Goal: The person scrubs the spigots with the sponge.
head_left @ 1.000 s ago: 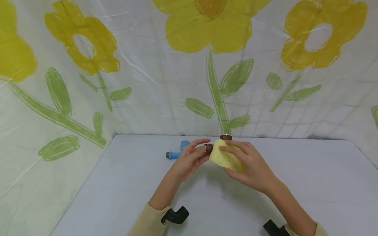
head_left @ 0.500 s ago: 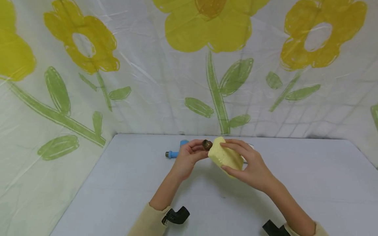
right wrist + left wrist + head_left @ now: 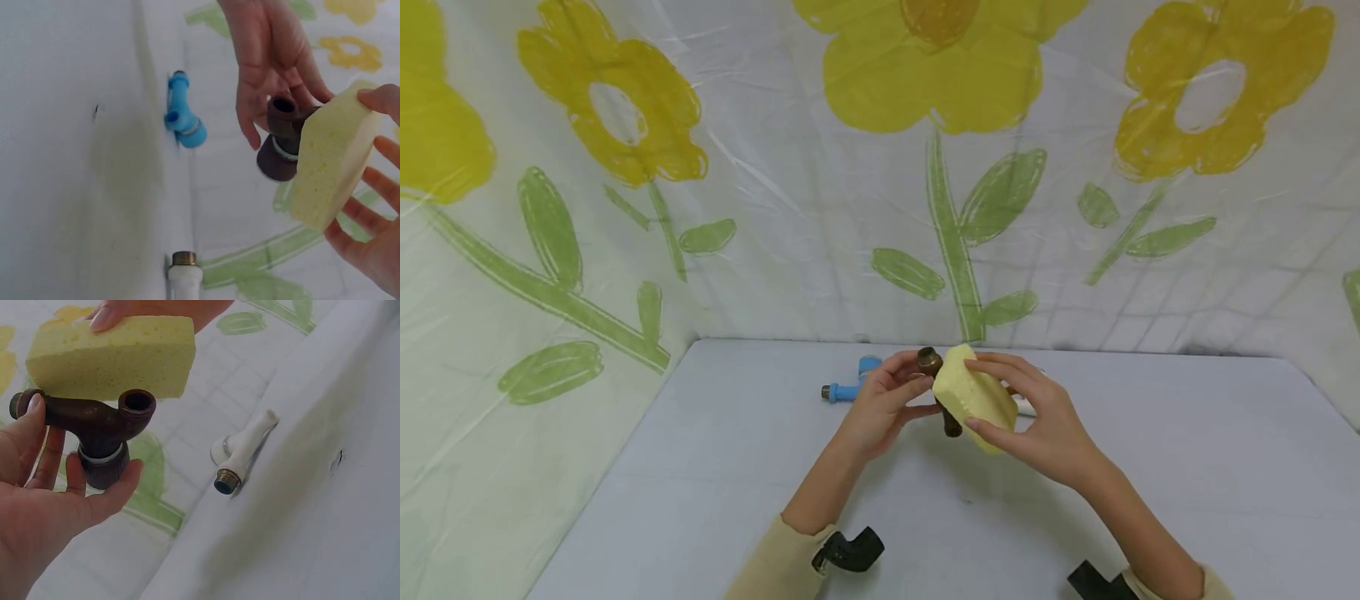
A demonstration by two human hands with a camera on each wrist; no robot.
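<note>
My left hand [image 3: 880, 408] holds a dark brown tap [image 3: 94, 422] up above the table, its fingers and thumb around the threaded end and the ribbed knob. In the left wrist view the knob points down and the spout opening faces the camera. A yellow sponge [image 3: 973, 396] is pinched between the thumb and fingers of my right hand [image 3: 1045, 425]. The sponge is right beside the tap and hides part of it in the head view. In the right wrist view the sponge [image 3: 334, 156] overlaps the tap; whether they press together is hard to tell.
A blue tap [image 3: 842, 393] lies on the white table [image 3: 715, 500] behind my left hand. Beyond my right hand lies a white tap [image 3: 244, 450] with a brass threaded end. A flower-printed sheet [image 3: 775, 250] hangs at the table's back edge.
My left hand has turned the brown tap; both its ends now show left of the sponge. The sponge has tilted in my right hand, and the white tap has come partly into view.
</note>
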